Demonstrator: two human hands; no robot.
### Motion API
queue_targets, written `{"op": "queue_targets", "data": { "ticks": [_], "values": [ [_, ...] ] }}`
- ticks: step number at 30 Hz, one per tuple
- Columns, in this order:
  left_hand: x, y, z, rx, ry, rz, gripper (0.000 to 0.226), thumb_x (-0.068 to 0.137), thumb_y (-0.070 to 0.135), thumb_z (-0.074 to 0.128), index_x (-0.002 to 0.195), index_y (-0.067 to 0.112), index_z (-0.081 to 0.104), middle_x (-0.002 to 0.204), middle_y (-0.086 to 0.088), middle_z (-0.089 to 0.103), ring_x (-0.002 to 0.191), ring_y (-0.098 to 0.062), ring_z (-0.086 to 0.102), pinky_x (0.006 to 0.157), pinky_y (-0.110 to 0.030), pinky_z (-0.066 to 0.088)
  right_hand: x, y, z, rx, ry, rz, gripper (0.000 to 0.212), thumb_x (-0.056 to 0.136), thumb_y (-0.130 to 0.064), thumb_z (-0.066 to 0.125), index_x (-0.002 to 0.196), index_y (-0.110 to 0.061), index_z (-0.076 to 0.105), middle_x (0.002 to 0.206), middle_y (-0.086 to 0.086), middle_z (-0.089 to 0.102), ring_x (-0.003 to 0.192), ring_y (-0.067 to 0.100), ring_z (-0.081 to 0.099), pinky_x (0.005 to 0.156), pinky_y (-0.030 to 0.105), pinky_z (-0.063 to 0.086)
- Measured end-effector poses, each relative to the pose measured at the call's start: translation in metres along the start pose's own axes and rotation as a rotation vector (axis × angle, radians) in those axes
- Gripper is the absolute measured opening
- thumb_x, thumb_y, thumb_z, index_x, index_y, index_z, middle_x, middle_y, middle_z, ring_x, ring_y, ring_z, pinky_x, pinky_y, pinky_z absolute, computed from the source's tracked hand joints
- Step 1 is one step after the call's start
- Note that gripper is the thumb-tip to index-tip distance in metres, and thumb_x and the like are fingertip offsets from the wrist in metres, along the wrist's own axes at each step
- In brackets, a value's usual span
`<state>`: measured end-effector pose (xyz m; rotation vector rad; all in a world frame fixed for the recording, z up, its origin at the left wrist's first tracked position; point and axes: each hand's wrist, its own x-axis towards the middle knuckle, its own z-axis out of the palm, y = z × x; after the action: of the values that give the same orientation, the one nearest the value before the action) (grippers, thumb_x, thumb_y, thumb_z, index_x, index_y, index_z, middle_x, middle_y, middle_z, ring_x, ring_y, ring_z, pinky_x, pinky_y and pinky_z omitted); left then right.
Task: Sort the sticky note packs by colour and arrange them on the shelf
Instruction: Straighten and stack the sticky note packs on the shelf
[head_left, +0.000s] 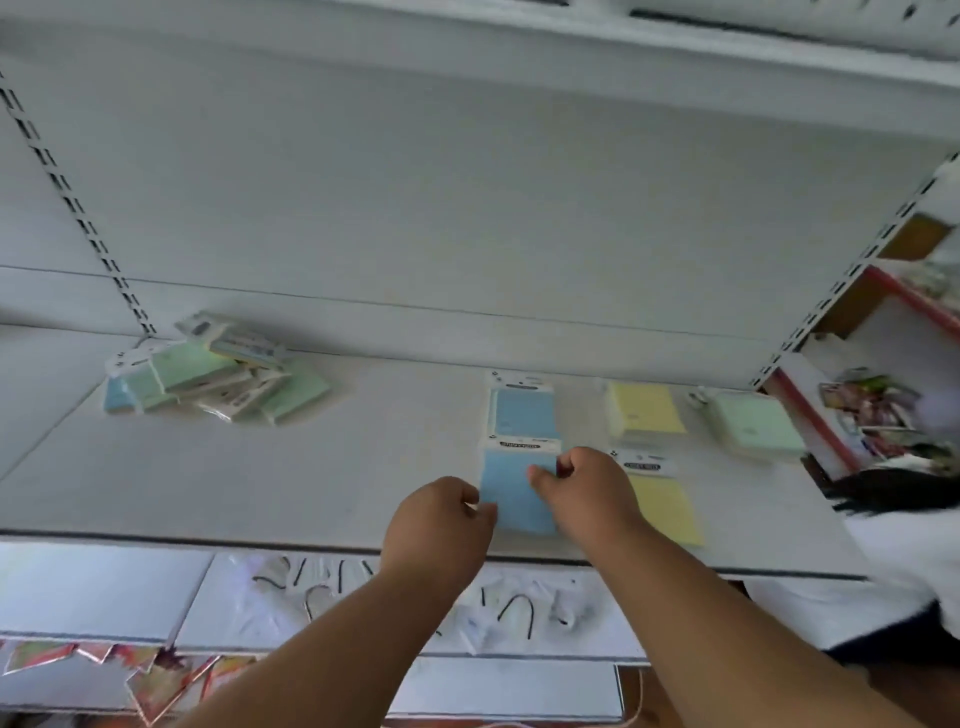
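Both your hands pinch the near blue pack (511, 499) on the shelf (322, 467): left hand (439, 525) at its left edge, right hand (587, 486) at its right. Unsorted heap (213, 376) lies far left.

Both bare forearms reach forward and up from the bottom of the view, side by side. The left hand (441, 514) is loosely fisted, knuckles up, fingers curled under. The right hand (582, 483) sits slightly further forward, fingers curled, thumb tucked toward the left.
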<state>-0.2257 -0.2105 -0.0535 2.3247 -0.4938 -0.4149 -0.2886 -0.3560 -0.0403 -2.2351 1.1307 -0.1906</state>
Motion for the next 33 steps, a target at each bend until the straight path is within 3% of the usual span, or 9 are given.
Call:
{"op": "queue_targets", "data": {
  "ticks": [3, 5, 8, 10, 16, 24, 27, 30, 33],
  "values": [
    [0.001, 0.011, 0.010, 0.205, -0.045, -0.009, 0.023, 0.086, 0.040, 0.055, 0.096, 0.023, 0.064, 0.090, 0.005, 0.069, 0.088, -0.019, 0.063, 0.070, -0.027, 0.047, 0.006, 0.012, -0.003, -0.116, -0.065, 0.004, 0.043, 0.084, -0.041, 0.064, 0.058, -0.019, 0.037, 0.056, -0.003, 0.040, 0.063, 0.023, 0.045, 0.046, 0.026, 0.024],
    [0.002, 0.014, 0.010, 0.307, -0.065, 0.015, 0.024, 0.085, 0.042, 0.055, 0.091, 0.020, 0.062, 0.088, 0.003, 0.067, 0.086, -0.021, 0.063, 0.070, -0.028, 0.050, 0.008, 0.011, 0.000, -0.164, -0.071, -0.003, 0.037, 0.082, -0.043, 0.064, 0.065, -0.019, 0.041, 0.062, -0.002, 0.046, 0.071, 0.025, 0.051, 0.051, 0.026, 0.028],
    [0.010, 0.018, 0.005, 0.407, -0.080, 0.062, 0.028, 0.083, 0.049, 0.059, 0.088, 0.022, 0.056, 0.089, 0.003, 0.063, 0.087, -0.021, 0.061, 0.070, -0.029, 0.048, 0.008, 0.001, -0.003, -0.262, -0.028, -0.003, 0.030, 0.082, -0.040, 0.066, 0.095, -0.017, 0.051, 0.092, 0.005, 0.062, 0.093, 0.030, 0.062, 0.067, 0.029, 0.038],
    [0.012, 0.017, 0.000, 0.392, -0.065, 0.064, 0.028, 0.082, 0.052, 0.060, 0.087, 0.025, 0.054, 0.087, 0.005, 0.061, 0.084, -0.018, 0.060, 0.070, -0.029, 0.049, 0.006, -0.009, -0.003, -0.323, 0.008, -0.069, 0.031, 0.083, -0.034, 0.064, 0.103, -0.016, 0.048, 0.099, 0.005, 0.062, 0.095, 0.030, 0.062, 0.067, 0.031, 0.041],
    [0.011, -0.035, -0.052, 0.271, 0.069, -0.041, 0.030, 0.083, 0.058, 0.055, 0.086, 0.028, 0.058, 0.082, 0.010, 0.061, 0.077, -0.012, 0.059, 0.066, -0.027, 0.049, -0.008, -0.077, 0.040, -0.180, -0.050, -0.303, 0.016, 0.087, -0.034, 0.057, 0.092, -0.020, 0.051, 0.087, -0.003, 0.058, 0.080, 0.022, 0.056, 0.062, 0.029, 0.038],
    [0.063, -0.174, -0.194, 0.205, 0.219, -0.229, 0.022, 0.086, 0.050, 0.055, 0.083, 0.028, 0.059, 0.084, 0.009, 0.062, 0.079, -0.016, 0.057, 0.064, -0.027, 0.042, -0.029, -0.230, 0.161, -0.078, -0.180, -0.489, 0.007, 0.087, -0.030, 0.055, 0.083, -0.024, 0.057, 0.085, -0.006, 0.064, 0.077, 0.017, 0.058, 0.065, 0.029, 0.047],
    [0.083, -0.218, -0.244, 0.102, 0.241, -0.313, 0.015, 0.085, 0.042, 0.057, 0.085, 0.028, 0.059, 0.083, 0.009, 0.061, 0.078, -0.016, 0.056, 0.064, -0.027, 0.039, -0.040, -0.287, 0.208, -0.041, -0.274, -0.522, 0.014, 0.092, -0.026, 0.050, 0.096, -0.025, 0.064, 0.096, -0.006, 0.066, 0.088, 0.017, 0.060, 0.076, 0.031, 0.051],
    [0.105, -0.247, -0.282, -0.179, 0.196, -0.385, 0.009, 0.083, 0.027, 0.059, 0.086, 0.021, 0.064, 0.078, 0.002, 0.068, 0.070, -0.021, 0.067, 0.066, -0.033, 0.054, -0.044, -0.331, 0.241, -0.017, -0.350, -0.507, 0.029, 0.094, -0.018, 0.044, 0.113, -0.024, 0.064, 0.114, -0.004, 0.067, 0.107, 0.019, 0.061, 0.090, 0.033, 0.050],
    [0.125, -0.259, -0.304, -0.514, 0.126, -0.455, 0.012, 0.086, 0.009, 0.055, 0.084, 0.016, 0.064, 0.083, -0.011, 0.072, 0.057, -0.027, 0.067, 0.064, -0.035, 0.053, -0.040, -0.360, 0.256, -0.057, -0.432, -0.454, 0.033, 0.090, -0.010, 0.041, 0.112, -0.016, 0.065, 0.118, 0.003, 0.066, 0.100, 0.030, 0.064, 0.087, 0.041, 0.054]
  ]
}}
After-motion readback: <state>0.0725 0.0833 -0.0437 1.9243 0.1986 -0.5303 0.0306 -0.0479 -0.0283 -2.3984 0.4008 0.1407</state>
